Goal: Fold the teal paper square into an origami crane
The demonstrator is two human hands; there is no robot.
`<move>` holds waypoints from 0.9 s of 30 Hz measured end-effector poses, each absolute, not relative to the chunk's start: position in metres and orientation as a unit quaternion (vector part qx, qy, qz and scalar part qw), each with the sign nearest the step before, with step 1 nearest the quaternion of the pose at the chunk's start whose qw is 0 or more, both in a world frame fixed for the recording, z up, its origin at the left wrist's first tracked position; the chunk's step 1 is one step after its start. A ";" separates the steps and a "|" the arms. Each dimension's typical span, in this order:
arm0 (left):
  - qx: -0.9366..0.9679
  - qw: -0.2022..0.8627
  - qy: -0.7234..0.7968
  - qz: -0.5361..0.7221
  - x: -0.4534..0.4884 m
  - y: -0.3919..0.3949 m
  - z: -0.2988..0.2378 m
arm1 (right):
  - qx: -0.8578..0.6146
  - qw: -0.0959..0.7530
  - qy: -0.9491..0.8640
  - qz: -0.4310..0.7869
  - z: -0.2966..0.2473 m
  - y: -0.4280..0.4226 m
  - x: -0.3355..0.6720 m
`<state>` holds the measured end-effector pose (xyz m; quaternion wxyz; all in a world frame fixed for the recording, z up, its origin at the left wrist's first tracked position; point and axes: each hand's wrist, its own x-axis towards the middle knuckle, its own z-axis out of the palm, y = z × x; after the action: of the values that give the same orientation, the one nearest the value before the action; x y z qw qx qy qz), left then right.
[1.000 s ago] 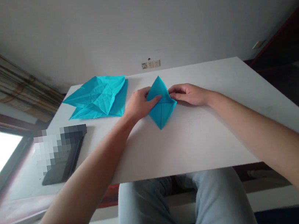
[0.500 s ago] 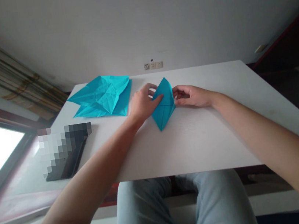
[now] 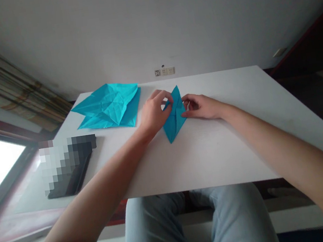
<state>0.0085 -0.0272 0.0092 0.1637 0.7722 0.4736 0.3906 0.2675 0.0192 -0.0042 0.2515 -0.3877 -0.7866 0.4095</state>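
A small piece of folded blue origami paper [image 3: 176, 119], kite-shaped with a pointed top and bottom, is between my hands over the white table. My left hand [image 3: 157, 108] pinches its left side with thumb and finger. On the opposite edge, my right hand [image 3: 197, 106] grips the paper, its thumb on the front face and the other fingers curled partly out of sight. A crease runs down the lower half of the paper.
More creased blue paper [image 3: 108, 106] lies at the back left of the white table [image 3: 209, 158]. A dark flat device [image 3: 72, 169], partly pixelated, rests at the left. The wall with sockets [image 3: 164, 72] rises behind the table.
My right thumb has come onto the paper's front face, and my left fingers have bent in to pinch its left side. The paper looks narrower at the top.
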 end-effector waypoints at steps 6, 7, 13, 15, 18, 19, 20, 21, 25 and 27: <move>0.792 0.095 0.461 0.389 0.008 -0.029 0.008 | -0.396 0.233 -0.810 0.364 0.000 0.015 0.266; 0.792 0.094 0.464 0.384 0.009 -0.029 0.008 | -0.397 0.232 -0.812 0.360 0.000 0.015 0.265; 0.812 0.100 0.472 0.329 0.010 -0.032 0.011 | -0.401 0.243 -0.810 0.351 -0.002 0.014 0.265; 0.813 0.102 0.476 0.320 0.010 -0.032 0.011 | -0.410 0.227 -0.817 0.336 -0.001 0.014 0.265; 0.796 0.102 0.498 0.328 0.009 -0.030 0.005 | -0.411 0.214 -0.828 0.315 0.000 0.014 0.264; 0.790 0.103 0.505 0.332 0.008 -0.030 0.002 | -0.407 0.217 -0.831 0.312 0.000 0.014 0.264; 0.787 0.107 0.508 0.335 0.008 -0.029 -0.001 | -0.402 0.220 -0.832 0.313 -0.001 0.015 0.265; 0.785 0.112 0.508 0.336 0.007 -0.029 -0.003 | -0.398 0.223 -0.832 0.316 -0.002 0.015 0.265; 0.770 0.157 0.513 0.347 0.005 -0.025 0.000 | -0.395 0.232 -0.822 0.339 -0.003 0.015 0.265; 0.745 0.191 0.520 0.371 0.002 -0.022 0.008 | -0.394 0.232 -0.820 0.344 -0.002 0.015 0.266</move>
<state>0.0020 -0.0220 0.0083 0.1909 0.7451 0.5205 0.3708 0.2658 0.0148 -0.0019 0.2320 -0.3943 -0.8200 0.3440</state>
